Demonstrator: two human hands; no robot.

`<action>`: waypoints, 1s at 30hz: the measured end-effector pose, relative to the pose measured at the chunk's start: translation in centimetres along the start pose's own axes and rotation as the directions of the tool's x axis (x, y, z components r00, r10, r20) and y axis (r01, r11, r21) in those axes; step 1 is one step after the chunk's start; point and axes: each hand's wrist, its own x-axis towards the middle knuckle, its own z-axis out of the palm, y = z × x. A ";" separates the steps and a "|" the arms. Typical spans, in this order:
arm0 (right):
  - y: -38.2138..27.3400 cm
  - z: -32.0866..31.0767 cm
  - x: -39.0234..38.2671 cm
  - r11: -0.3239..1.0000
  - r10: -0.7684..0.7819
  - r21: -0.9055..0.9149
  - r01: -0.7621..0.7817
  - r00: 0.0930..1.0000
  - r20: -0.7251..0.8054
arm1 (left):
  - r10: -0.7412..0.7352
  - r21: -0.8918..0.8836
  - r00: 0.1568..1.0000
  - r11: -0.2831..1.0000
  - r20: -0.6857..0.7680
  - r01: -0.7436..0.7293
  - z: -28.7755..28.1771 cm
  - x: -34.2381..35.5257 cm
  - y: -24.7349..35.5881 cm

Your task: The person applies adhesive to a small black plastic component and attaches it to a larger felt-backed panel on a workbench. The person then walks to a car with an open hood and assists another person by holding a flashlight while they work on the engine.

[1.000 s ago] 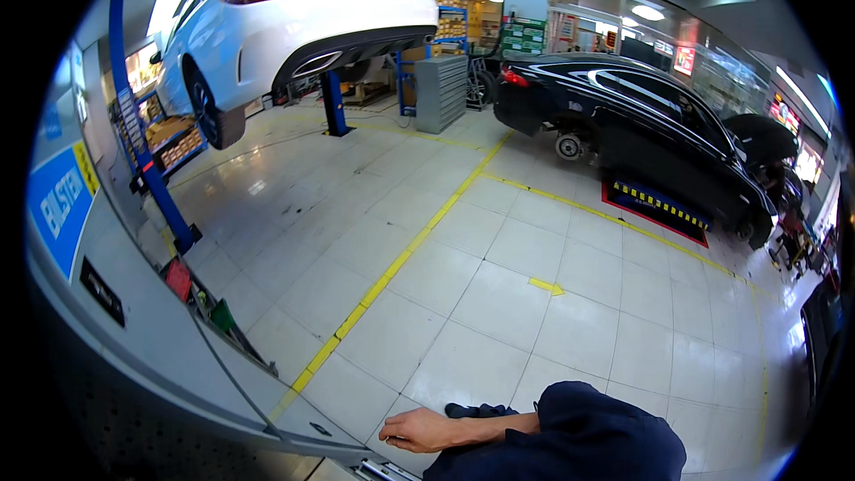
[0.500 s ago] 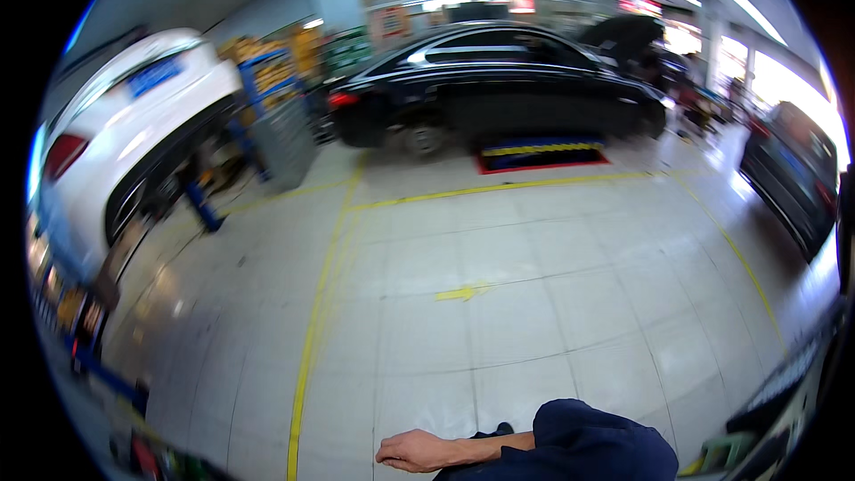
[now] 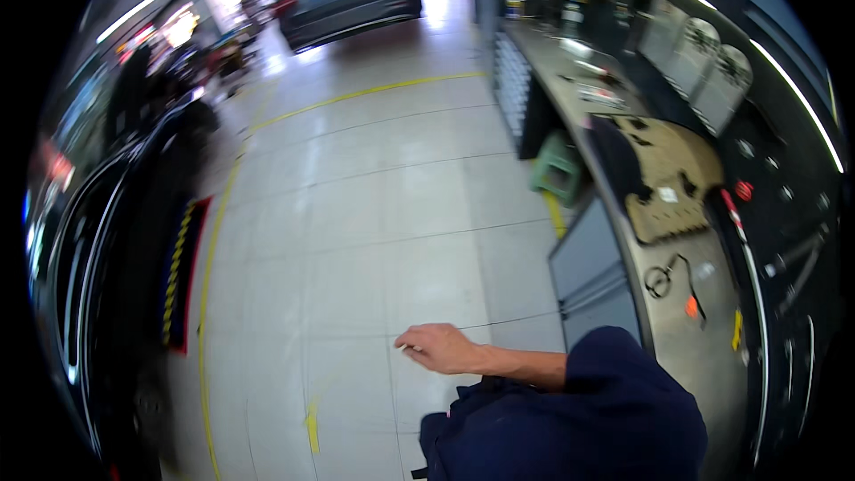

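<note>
The bare right hand (image 3: 438, 348), on a forearm extending from a navy-blue cloth sleeve (image 3: 623, 383), lies at lower centre above the pale tiled floor (image 3: 374, 249), its fingers loosely curled; whether they hold anything cannot be told. Nearest it, at right of the frame, are a flat-fronted grey cabinet (image 3: 592, 254) and the long grey metal workbench (image 3: 704, 383) above. On the bench lie a beige panel with dark patches (image 3: 681, 147) and a thin black cable with an orange piece (image 3: 691, 306). A green plastic stool (image 3: 557, 165) stands beside it. Compared with half a second earlier, the view has swung: the glossy black car (image 3: 134, 214) shifts from upper centre to the left edge, the dark grey car (image 3: 352, 4) from the right edge to the top, and the raised white car is out of frame.
</note>
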 end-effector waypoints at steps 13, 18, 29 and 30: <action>9.7 -9.5 6.8 0.931 0.310 -0.060 -0.361 0.865 -0.395 | 0.250 0.361 0.899 0.851 0.361 -0.381 22.1 26.3 36.3; 14.5 -14.6 10.5 0.878 0.382 -0.059 -0.474 0.770 -0.511 | 0.353 0.505 0.855 0.695 0.380 -0.511 41.6 33.2 51.9; 32.6 -23.3 15.4 0.681 0.492 0.127 -0.721 0.321 -0.809 | -0.372 0.240 0.216 0.018 0.903 -0.971 93.2 14.0 56.6; 34.5 -25.0 16.8 0.686 0.483 0.131 -0.716 0.312 -0.818 | -0.370 0.178 0.159 0.017 0.915 -0.984 95.8 13.7 57.3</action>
